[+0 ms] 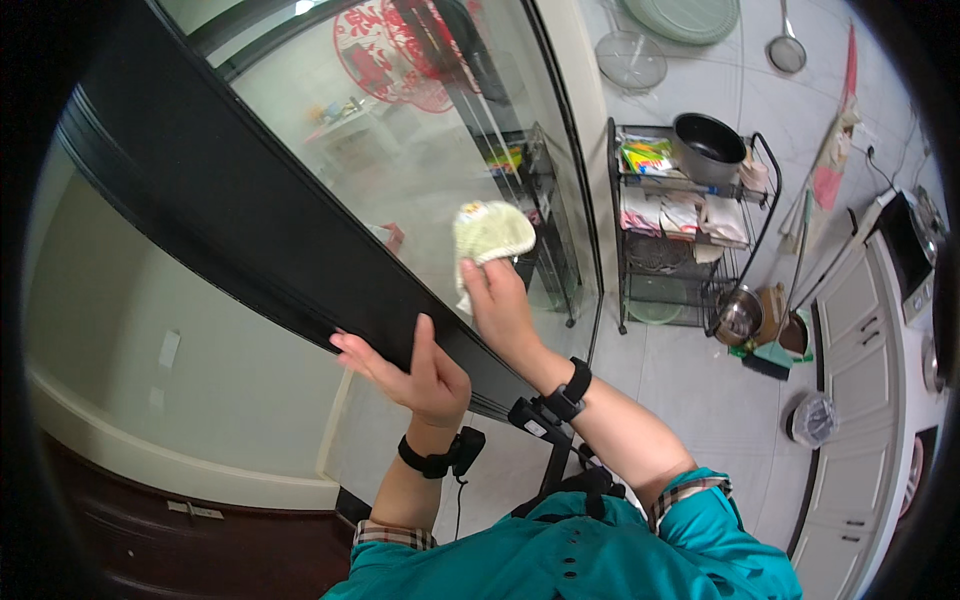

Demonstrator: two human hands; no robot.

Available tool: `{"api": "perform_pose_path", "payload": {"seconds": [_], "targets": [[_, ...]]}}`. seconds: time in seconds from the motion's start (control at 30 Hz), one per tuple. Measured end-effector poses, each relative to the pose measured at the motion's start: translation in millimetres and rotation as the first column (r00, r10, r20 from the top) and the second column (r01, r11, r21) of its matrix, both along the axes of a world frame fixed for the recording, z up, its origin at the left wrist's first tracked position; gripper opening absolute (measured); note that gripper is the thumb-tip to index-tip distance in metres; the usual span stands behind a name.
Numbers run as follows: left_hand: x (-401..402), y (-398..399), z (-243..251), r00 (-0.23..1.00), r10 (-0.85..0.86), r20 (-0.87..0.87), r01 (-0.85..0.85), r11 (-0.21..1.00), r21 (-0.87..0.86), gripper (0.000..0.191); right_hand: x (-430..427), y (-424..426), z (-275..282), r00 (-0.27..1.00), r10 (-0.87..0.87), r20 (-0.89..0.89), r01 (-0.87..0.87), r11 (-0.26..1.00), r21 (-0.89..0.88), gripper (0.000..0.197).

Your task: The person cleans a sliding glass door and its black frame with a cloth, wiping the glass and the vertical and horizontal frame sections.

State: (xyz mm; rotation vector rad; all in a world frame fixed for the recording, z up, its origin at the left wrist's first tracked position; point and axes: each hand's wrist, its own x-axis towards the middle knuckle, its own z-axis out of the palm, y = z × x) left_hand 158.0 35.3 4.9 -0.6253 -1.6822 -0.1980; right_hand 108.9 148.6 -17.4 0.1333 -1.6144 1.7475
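A folded pale green cloth point(491, 229) is in my right hand point(499, 304), pinched between thumb and fingers, against or close to the glass pane point(427, 161) of a black-framed sliding door. My left hand point(412, 375) is at the edge of the wide black door frame point(247, 202), fingers and thumb spread, with nothing held; it seems to touch the frame. Both wrists wear black straps with small devices. Red round paper decorations point(390, 52) show at the upper part of the glass.
Right of the door stands a black wire cart point(675, 180) with a dark pot point(709, 146), packets and cloths. Further right are a steel pot point(739, 315), a green broom point(772, 356), a lined bin point(814, 420) and white cabinets point(855, 375). A dark red door point(217, 555) lies lower left.
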Motion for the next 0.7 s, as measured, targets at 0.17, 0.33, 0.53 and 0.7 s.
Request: {"api": "perform_pose_path", "payload": {"seconds": [0.17,0.33,0.53,0.7], "targets": [[5,-12,-6,0.996,-0.073,0.054,0.073,0.997,0.011,0.026,-6,12,43,0.967,0.070,-0.244,0.004,0.957,0.291,0.016],[6,-11,-10,0.997,-0.041,0.062,0.041,0.999,0.000,0.023,-52,36,21,0.996,-0.040,-0.079,0.055,0.979,0.197,0.022],[10,-12,-12,0.991,-0.067,0.116,0.063,0.997,0.039,0.021,-56,25,63,0.996,0.025,-0.086,-0.020,0.998,0.066,0.025],[10,-15,-25,0.985,-0.085,0.149,0.068,0.991,0.118,0.028,-6,8,121,0.827,0.297,-0.477,-0.037,0.876,0.480,0.035]]}}
